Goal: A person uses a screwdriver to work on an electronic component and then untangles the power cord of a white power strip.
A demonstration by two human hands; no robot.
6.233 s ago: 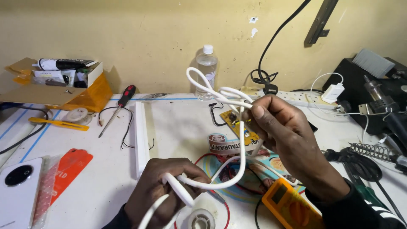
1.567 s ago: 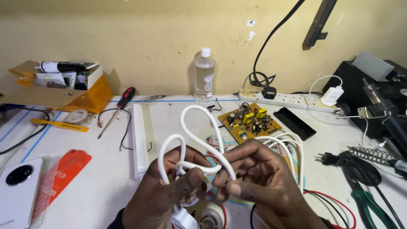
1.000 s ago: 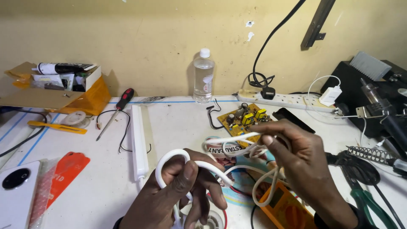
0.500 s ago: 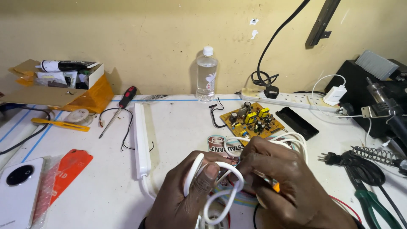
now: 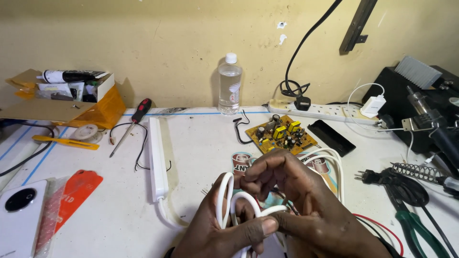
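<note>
Looping between both hands, the white round cable (image 5: 228, 200) is pinched by the left hand (image 5: 224, 234) and right hand (image 5: 306, 200). An open cardboard box (image 5: 103, 98) holds a black-and-white tube (image 5: 67, 75).

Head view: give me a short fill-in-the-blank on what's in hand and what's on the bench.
1. Both hands, left hand and right hand, hold loops of a ____ cable.
2. The clear plastic bottle by the wall stands ____.
3. The screwdriver has a red and ____ handle.
4. The circuit board lies to the ____ of the bottle in this view.

Missing words: white; upright; black; right
</note>
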